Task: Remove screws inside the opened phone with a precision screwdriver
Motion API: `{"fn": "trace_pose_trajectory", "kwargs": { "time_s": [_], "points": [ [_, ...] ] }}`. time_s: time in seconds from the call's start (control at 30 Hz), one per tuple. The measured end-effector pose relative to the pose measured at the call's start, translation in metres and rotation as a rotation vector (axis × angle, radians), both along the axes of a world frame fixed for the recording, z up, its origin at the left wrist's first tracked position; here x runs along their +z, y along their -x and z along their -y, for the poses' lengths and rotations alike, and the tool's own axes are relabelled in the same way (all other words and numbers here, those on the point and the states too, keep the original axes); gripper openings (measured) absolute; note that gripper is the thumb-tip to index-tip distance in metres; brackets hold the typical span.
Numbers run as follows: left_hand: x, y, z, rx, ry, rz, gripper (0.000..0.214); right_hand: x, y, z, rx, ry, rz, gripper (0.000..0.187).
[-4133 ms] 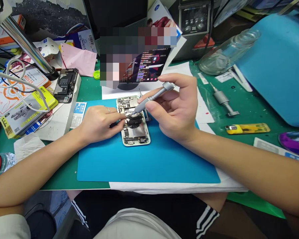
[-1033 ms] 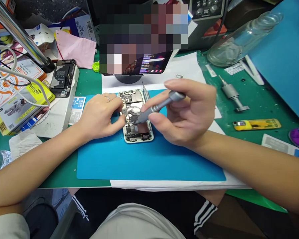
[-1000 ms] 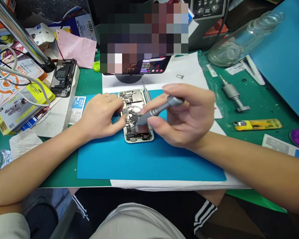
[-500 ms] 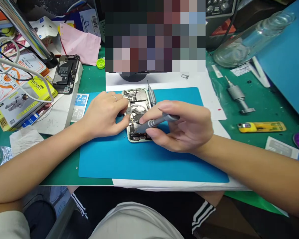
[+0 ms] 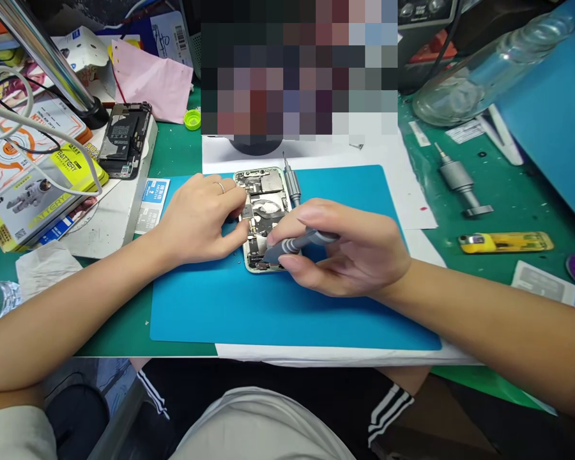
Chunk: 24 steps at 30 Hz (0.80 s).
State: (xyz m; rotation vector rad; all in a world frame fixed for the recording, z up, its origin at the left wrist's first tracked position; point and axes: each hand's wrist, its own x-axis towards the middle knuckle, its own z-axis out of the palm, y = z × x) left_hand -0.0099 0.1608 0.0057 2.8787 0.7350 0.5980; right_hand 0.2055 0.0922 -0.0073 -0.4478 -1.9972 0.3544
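An opened phone (image 5: pixel 263 195) with its inner parts bare lies on a blue mat (image 5: pixel 287 306). My left hand (image 5: pixel 199 217) rests on the mat against the phone's left edge, fingers curled and pressed to its frame. My right hand (image 5: pixel 349 252) is closed round a grey screwdriver (image 5: pixel 294 244), held low and nearly flat. Its tip points at the phone's lower end, close to my left fingertips. A second grey screwdriver (image 5: pixel 292 182) lies by the phone's right edge.
Another opened phone (image 5: pixel 123 137) lies on a white box at the left, near battery boxes (image 5: pixel 38 198) and white cables. To the right are a grey tool (image 5: pixel 460 185), a yellow tool (image 5: pixel 505 243), a glass bottle (image 5: pixel 483 70) and a blue board (image 5: pixel 551 115).
My right hand has dropped and moved toward the phone's lower end, tilting the screwdriver flatter. My left hand stays at the phone's left edge. The view has shifted slightly.
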Motion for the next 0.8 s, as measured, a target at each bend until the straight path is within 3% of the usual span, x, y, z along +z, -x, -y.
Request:
{"fn": "trace_pose_trajectory", "kwargs": {
  "time_s": [0.3,0.57,0.8],
  "points": [
    [0.0007,0.0007,0.0017,-0.018,-0.01,-0.008,0.025,0.0025,0.0012,0.0005,0.001,0.007,-0.003,0.077],
    [0.0031,0.0,0.0011,-0.14,-0.019,-0.027,0.03,0.0033,0.0018,0.0011,-0.011,-0.001,0.013,0.075],
    [0.0028,0.0009,0.0002,-0.206,-0.012,-0.057,0.034,0.0034,0.0057,0.0004,-0.04,-0.103,0.05,0.075]
  ]
}}
